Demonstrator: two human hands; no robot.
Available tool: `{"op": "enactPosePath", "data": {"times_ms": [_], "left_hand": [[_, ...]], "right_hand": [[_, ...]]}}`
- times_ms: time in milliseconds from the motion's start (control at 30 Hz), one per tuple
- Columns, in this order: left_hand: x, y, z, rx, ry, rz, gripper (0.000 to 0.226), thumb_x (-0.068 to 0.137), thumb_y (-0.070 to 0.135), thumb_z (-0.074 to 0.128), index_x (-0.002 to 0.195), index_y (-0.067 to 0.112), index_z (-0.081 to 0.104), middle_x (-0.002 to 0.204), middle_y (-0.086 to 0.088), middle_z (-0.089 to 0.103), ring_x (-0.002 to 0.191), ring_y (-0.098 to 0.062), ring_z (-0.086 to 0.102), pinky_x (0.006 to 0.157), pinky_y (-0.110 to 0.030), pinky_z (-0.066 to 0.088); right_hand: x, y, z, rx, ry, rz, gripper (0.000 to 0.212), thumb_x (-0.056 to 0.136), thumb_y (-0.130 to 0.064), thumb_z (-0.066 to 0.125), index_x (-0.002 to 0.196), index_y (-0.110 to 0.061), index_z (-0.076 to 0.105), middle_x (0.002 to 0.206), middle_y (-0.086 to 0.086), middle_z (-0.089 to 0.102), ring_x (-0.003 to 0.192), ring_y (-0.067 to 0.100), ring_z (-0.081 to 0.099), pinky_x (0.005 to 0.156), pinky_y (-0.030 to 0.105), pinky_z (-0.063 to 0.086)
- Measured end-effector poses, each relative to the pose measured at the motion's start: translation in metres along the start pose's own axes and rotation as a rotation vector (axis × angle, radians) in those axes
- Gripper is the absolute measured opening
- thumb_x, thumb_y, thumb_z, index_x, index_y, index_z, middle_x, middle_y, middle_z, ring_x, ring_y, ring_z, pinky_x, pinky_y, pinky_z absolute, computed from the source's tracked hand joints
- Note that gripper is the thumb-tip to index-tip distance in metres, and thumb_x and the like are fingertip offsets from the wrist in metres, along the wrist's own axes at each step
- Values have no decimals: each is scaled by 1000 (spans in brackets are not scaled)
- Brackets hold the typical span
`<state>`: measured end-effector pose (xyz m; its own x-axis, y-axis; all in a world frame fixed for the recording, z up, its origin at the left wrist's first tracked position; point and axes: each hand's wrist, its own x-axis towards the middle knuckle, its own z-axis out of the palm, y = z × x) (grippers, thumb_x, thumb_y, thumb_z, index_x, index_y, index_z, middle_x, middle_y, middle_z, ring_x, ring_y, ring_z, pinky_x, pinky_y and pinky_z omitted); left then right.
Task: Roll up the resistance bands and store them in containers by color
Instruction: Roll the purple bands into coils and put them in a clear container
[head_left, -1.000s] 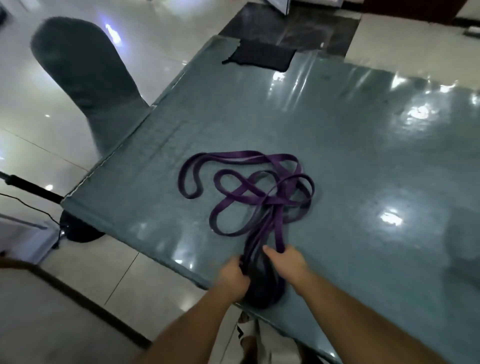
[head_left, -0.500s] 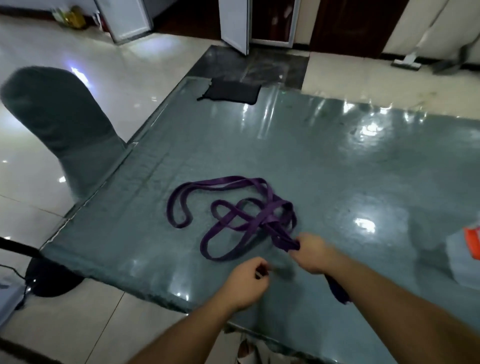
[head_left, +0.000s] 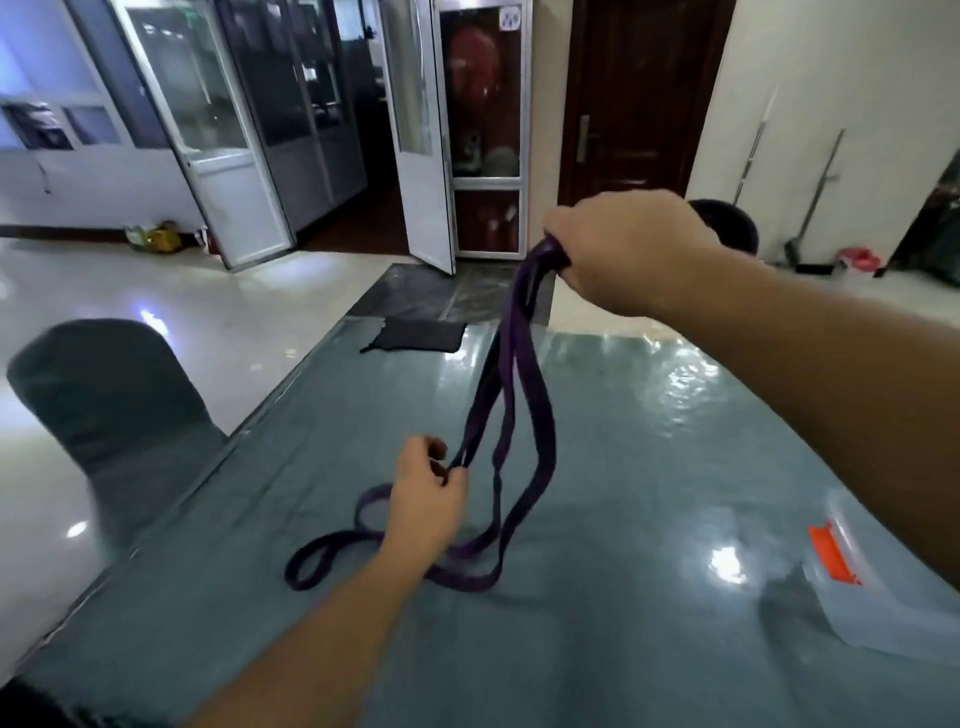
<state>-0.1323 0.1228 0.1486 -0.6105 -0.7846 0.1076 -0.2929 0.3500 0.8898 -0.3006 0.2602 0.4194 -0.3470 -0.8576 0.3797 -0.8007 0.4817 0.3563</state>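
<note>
I see the right hand (head_left: 631, 252) raised high above the glossy grey-green table (head_left: 649, 467), its fingers curled tight round a bunch of the flat purple rubber resistance band (head_left: 524, 415). From that fist several strands hang down in long loops. Lower, the left hand (head_left: 428, 499) pinches two of those strands between thumb and fingertips, just above the tabletop. The rest of the band lies on the table, a loop trailing out to the left of the left hand and another curving beneath it.

On my right, at the table's near edge, stands a clear plastic container with an orange latch (head_left: 852, 587), well apart from the band. A black cloth pouch (head_left: 418, 335) lies at the far end of the table. A grey covered chair (head_left: 104, 405) stands beside the table's left edge.
</note>
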Motion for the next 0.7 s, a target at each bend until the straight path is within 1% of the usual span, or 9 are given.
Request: {"op": "enactPosePath", "data": {"times_ms": [133, 200, 267, 367, 433, 500, 567, 633, 700], "left_hand": [[14, 51, -6, -113, 43, 145, 40, 98, 31, 62, 132, 37, 43, 130, 7, 48, 110, -19, 57, 88, -36, 55], [16, 78, -10, -234, -23, 154, 52, 98, 49, 64, 143, 38, 41, 143, 5, 46, 120, -6, 54, 95, -25, 52], [14, 105, -12, -376, -156, 117, 74, 86, 75, 57, 150, 43, 39, 152, 5, 48, 127, -1, 53, 101, -17, 49], [11, 135, -8, -468, -303, 75, 107, 62, 97, 55, 153, 42, 42, 150, 7, 55, 137, -11, 53, 117, -34, 38], [9, 150, -1, -422, -396, 130, 93, 67, 81, 70, 147, 40, 48, 142, 10, 61, 130, -6, 58, 111, -30, 43], [7, 162, 10, -353, -451, 172, 64, 77, 47, 85, 133, 40, 54, 126, 8, 69, 112, -5, 69, 100, -25, 53], [5, 169, 22, -332, -460, 181, 53, 85, 18, 84, 126, 37, 56, 108, 1, 72, 96, -10, 72, 92, -25, 57], [3, 168, 31, -319, -467, 124, 44, 88, 10, 81, 124, 26, 62, 98, -2, 71, 90, -13, 69, 88, -29, 54], [2, 163, 36, -265, -480, 32, 30, 89, 14, 79, 116, 19, 68, 94, -4, 72, 88, -16, 70, 85, -32, 57]], "right_hand": [[15, 28, -52, -44, 209, 44, 16, 102, -28, 55, 114, -18, 56, 80, 2, 50, 68, 27, 54, 59, 45, 53], [20, 40, -70, -59, 291, 80, 20, 103, -28, 54, 119, -16, 55, 81, 5, 51, 68, 29, 54, 61, 46, 52], [24, 49, -86, -78, 363, 110, 24, 104, -26, 53, 124, -14, 54, 85, 10, 54, 69, 31, 55, 62, 47, 50], [29, 60, -106, -80, 428, 132, 27, 104, -22, 54, 129, -12, 55, 100, 19, 65, 81, 40, 63, 66, 50, 49], [31, 66, -119, -68, 442, 130, 27, 104, -18, 54, 129, -8, 58, 105, 20, 66, 86, 41, 65, 70, 51, 55], [31, 72, -129, -56, 432, 133, 25, 104, -15, 54, 126, -5, 60, 102, 20, 67, 81, 38, 65, 71, 52, 59], [29, 81, -136, -41, 422, 150, 24, 104, -14, 54, 126, -6, 61, 101, 20, 67, 83, 39, 66, 74, 54, 60], [24, 92, -138, -46, 416, 178, 26, 103, -15, 56, 127, -8, 60, 102, 19, 67, 85, 39, 66, 74, 54, 60], [16, 110, -133, -36, 423, 236, 25, 101, -15, 56, 125, -8, 60, 99, 19, 64, 82, 38, 63, 69, 50, 56]]}}
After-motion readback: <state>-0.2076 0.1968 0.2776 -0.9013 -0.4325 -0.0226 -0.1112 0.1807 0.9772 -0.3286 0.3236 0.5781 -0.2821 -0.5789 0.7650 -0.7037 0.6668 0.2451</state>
